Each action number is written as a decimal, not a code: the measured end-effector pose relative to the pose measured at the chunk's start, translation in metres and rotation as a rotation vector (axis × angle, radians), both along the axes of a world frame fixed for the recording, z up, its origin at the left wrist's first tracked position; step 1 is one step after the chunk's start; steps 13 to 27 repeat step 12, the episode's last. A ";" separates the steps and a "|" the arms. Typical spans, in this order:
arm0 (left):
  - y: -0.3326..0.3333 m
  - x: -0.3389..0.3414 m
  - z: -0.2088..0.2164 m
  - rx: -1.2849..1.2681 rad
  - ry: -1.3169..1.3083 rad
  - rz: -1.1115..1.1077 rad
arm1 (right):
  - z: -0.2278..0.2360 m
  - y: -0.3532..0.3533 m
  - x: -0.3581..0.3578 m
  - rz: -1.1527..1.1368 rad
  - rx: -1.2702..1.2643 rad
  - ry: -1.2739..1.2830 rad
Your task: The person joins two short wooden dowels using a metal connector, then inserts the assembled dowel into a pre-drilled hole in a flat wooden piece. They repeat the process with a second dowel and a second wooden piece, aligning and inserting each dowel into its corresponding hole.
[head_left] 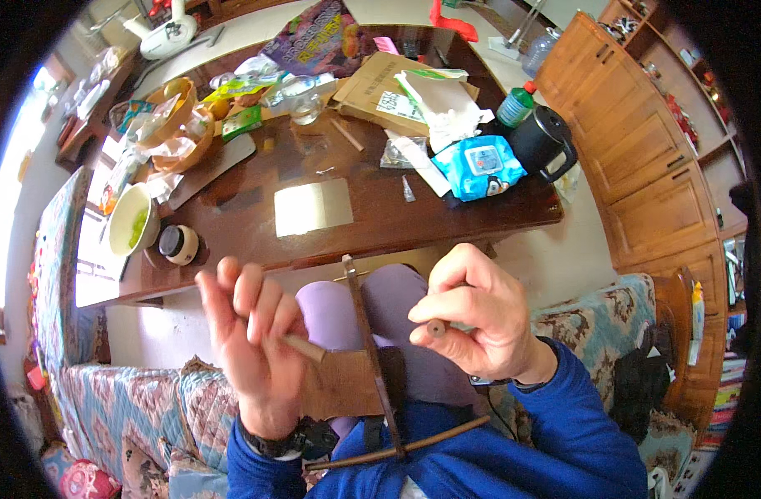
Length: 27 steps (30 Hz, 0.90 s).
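My left hand [260,341] is raised at left, palm partly showing and fingers blurred. A short tan rod [304,346] sticks out from it, apparently gripped at the lower fingers. My right hand [484,312], closed, pinches a brown rod [436,328] between thumb and fingers; its round end faces me and the rest is hidden. Over my lap runs a long dark strip [366,320] with a pale tip near the table edge. A curved brown rod [430,438] crosses its lower end against my body. Behind the strip lies a flat brown piece [340,384].
Ahead stands a dark table [239,204] bearing a white bowl [134,220], a lidded jar [178,244], a silvery sheet [314,207], blue wipes pack [480,169], black kettle [546,141], green bottle [516,106] and cardboard box [380,91]. A patterned sofa [156,399] lies around me.
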<state>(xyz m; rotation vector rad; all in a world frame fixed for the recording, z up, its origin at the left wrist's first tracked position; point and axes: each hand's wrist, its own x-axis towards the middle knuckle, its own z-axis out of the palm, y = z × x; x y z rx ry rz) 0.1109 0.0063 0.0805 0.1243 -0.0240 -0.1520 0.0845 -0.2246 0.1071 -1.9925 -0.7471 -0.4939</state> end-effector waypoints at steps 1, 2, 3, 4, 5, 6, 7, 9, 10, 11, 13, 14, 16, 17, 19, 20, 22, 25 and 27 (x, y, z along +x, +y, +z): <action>-0.001 0.007 -0.002 -0.149 -0.037 -0.083 | -0.001 0.004 -0.002 0.005 0.013 0.080; -0.004 0.008 -0.004 -0.194 0.014 -0.095 | -0.002 0.008 -0.002 0.014 0.033 0.154; -0.008 0.006 -0.006 -0.214 0.061 -0.098 | -0.003 0.013 -0.002 0.027 0.052 0.235; -0.012 0.004 -0.008 -0.227 0.090 -0.103 | -0.004 0.019 -0.003 0.029 0.065 0.249; -0.016 0.003 -0.010 -0.254 0.116 -0.119 | -0.006 0.023 -0.003 0.034 0.047 0.218; -0.019 0.003 -0.011 -0.260 0.125 -0.123 | -0.007 0.027 -0.003 0.039 0.038 0.185; -0.021 0.003 -0.012 -0.282 0.143 -0.121 | -0.008 0.030 -0.003 0.038 0.032 0.147; -0.025 -0.001 -0.012 -0.259 0.184 -0.104 | -0.008 0.037 -0.004 0.022 0.012 0.142; -0.025 -0.001 -0.012 -0.259 0.169 -0.126 | -0.009 0.040 -0.004 0.017 0.010 0.120; -0.027 -0.001 -0.013 -0.267 0.151 -0.148 | -0.009 0.042 -0.003 0.007 0.006 0.104; -0.028 -0.002 -0.013 -0.252 0.140 -0.161 | -0.009 0.042 -0.001 0.016 0.000 0.071; -0.028 -0.002 -0.013 -0.252 0.140 -0.161 | -0.009 0.042 -0.001 0.016 0.000 0.071; -0.028 -0.002 -0.013 -0.252 0.140 -0.161 | -0.009 0.042 -0.001 0.016 0.000 0.071; -0.028 -0.002 -0.013 -0.252 0.140 -0.161 | -0.009 0.042 -0.001 0.016 0.000 0.071; -0.028 -0.002 -0.013 -0.252 0.140 -0.161 | -0.009 0.042 -0.001 0.016 0.000 0.071; -0.028 -0.002 -0.013 -0.252 0.140 -0.161 | -0.009 0.042 -0.001 0.016 0.000 0.071; -0.028 -0.002 -0.013 -0.252 0.140 -0.161 | -0.009 0.042 -0.001 0.016 0.000 0.071; -0.028 -0.002 -0.013 -0.252 0.140 -0.161 | -0.009 0.042 -0.001 0.016 0.000 0.071; -0.028 -0.002 -0.013 -0.252 0.140 -0.161 | -0.009 0.042 -0.001 0.016 0.000 0.071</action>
